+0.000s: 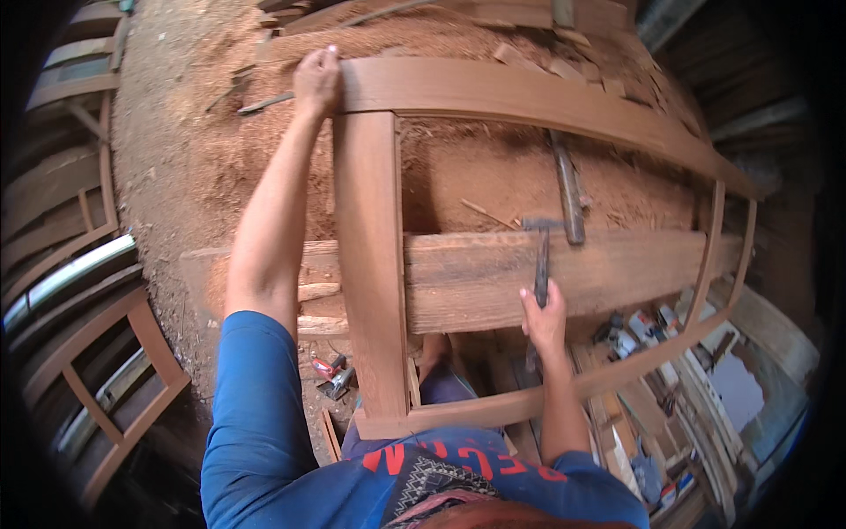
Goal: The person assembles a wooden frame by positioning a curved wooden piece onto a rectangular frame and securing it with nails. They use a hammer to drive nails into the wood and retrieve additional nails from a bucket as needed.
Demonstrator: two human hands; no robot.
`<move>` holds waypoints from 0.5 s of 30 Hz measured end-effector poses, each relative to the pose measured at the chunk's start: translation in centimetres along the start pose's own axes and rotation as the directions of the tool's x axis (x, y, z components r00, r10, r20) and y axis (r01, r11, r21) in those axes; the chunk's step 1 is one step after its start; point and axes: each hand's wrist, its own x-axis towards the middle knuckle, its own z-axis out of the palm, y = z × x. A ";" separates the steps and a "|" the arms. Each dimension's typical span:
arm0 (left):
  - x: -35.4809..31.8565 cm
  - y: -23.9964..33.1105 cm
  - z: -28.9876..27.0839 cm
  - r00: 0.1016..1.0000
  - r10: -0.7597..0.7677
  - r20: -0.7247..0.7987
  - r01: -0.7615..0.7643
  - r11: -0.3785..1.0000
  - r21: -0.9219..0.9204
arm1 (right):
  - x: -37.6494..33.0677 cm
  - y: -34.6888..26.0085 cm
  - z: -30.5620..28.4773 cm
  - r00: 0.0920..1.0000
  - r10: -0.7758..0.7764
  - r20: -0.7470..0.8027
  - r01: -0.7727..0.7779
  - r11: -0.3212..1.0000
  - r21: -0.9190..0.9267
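A large brown wooden frame (370,256) with crossbars stretches before me, across a thick rough plank (546,273). At its far left corner, my left hand (317,81) is closed around the end of the far rail (493,84); some of its fingers are hidden. My right hand (545,319) grips a dark-handled hammer (542,256) inside the frame's opening. The hammer's head points away from me, above the plank's far edge. Just right of the head lies a dark bar (568,189), its near end on the plank.
Wood shavings (238,115) and offcuts cover the ground. A red and silver tool (331,375) lies by my legs. More wooden frames (123,379) stand at left, near a shiny metal tube (70,278). At right sit timber strips (696,414) and bottles (643,326).
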 end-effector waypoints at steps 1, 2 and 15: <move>-0.9 0.8 -0.4 0.997 -0.073 0.004 0.073 0.997 -0.013 | -0.5 1.0 -0.1 0.999 0.045 -0.008 -0.046 0.998 -0.044; -2.6 1.4 -0.4 0.990 0.039 -0.135 -0.049 0.996 -0.071 | -0.8 3.1 -0.4 1.000 0.002 0.001 -0.002 0.992 -0.127; -42.7 0.7 -15.7 0.986 -0.076 -0.151 0.111 0.964 0.242 | -1.2 6.6 -3.8 0.827 -0.559 0.051 0.444 0.596 -0.669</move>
